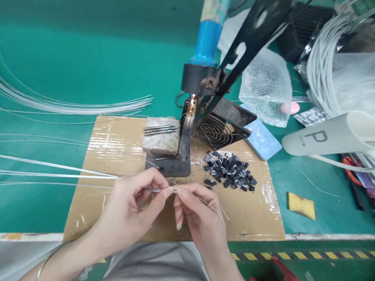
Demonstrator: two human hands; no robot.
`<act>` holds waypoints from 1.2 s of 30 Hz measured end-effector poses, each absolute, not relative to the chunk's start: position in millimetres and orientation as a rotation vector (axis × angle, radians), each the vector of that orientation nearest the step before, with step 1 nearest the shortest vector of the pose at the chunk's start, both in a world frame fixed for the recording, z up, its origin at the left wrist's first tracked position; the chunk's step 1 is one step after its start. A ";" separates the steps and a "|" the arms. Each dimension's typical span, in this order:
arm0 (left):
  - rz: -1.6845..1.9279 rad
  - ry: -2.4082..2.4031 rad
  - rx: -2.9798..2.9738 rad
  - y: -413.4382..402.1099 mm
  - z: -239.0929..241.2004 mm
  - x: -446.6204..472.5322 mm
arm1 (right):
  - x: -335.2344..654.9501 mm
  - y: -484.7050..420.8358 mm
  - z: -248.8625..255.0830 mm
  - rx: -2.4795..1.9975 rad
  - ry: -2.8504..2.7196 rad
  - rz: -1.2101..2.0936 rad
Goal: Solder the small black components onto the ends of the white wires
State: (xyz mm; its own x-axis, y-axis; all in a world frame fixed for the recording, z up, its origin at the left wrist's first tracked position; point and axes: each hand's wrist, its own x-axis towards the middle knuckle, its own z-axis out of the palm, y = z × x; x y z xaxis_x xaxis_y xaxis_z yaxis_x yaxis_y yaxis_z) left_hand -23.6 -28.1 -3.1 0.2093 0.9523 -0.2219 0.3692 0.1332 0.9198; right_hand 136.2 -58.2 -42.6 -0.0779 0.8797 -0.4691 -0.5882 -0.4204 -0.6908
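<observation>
My left hand [137, 213] is closed in a pinch on white wires [95, 176] that run off to the left. Fingertip to fingertip with it, my right hand [203, 211] pinches the wires' end, where a small metallic bit shows between the thumbs. Thin wire ends [217, 210] trail out past my right hand. Both hands are over a cardboard sheet [88, 206]. Just beyond them, a blue-handled soldering iron [207, 42] is clamped in a black stand [241, 43], its tip pointing down. To the right lies a pile of small black parts [229, 169].
A wrapped block [161, 143] with thin metal rods on top stands left of the iron's tip. Behind the tip is a black fan [217, 129]. Rightward are a blue box [263, 139], a white mug [324, 136] and a yellow sponge [301, 205]. More wires [83, 109] lie left.
</observation>
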 end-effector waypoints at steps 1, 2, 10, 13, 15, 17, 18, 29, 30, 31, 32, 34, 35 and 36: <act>0.700 1.348 1.428 -28.0 -2.8 -23.7 | 135.9 -58.1 -42.1 -1.070 -0.388 1.719; 0.706 1.350 1.427 -28.1 -2.6 -23.7 | 135.5 -58.2 -41.8 -1.070 -0.383 1.716; 0.782 1.382 1.459 -32.1 -9.1 -22.6 | 132.0 -59.0 -42.8 -1.061 -0.361 1.695; 0.777 1.402 1.452 -32.6 -7.9 -20.7 | 130.5 -58.5 -42.2 -1.058 -0.338 1.677; 0.785 1.420 1.454 -33.3 -6.6 -19.3 | 129.9 -58.2 -41.9 -1.056 -0.331 1.667; 0.796 1.445 1.472 -34.4 -6.3 -17.9 | 129.5 -58.2 -42.1 -1.061 -0.337 1.662; 0.807 1.457 1.486 -35.1 -6.7 -17.3 | 129.3 -58.4 -42.3 -1.066 -0.342 1.661; 0.868 1.441 1.358 -37.3 -6.6 -12.7 | 121.8 -57.9 -37.7 -1.028 -0.275 1.615; 0.867 1.441 1.328 -36.6 -6.1 -12.5 | 122.5 -57.7 -37.7 -1.027 -0.275 1.621; 0.866 1.446 1.303 -35.9 -5.7 -12.3 | 123.5 -57.6 -38.1 -1.026 -0.280 1.628; 0.868 1.450 1.285 -35.1 -5.6 -12.1 | 124.4 -57.9 -38.8 -1.026 -0.287 1.635; 0.878 1.456 1.260 -33.8 -5.9 -11.4 | 126.1 -59.4 -40.9 -1.034 -0.308 1.638; 0.891 1.450 1.253 -33.3 -6.2 -11.2 | 126.6 -60.5 -42.1 -1.042 -0.322 1.633; 0.901 1.443 1.247 -33.1 -6.6 -11.0 | 127.0 -61.7 -43.1 -1.053 -0.339 1.625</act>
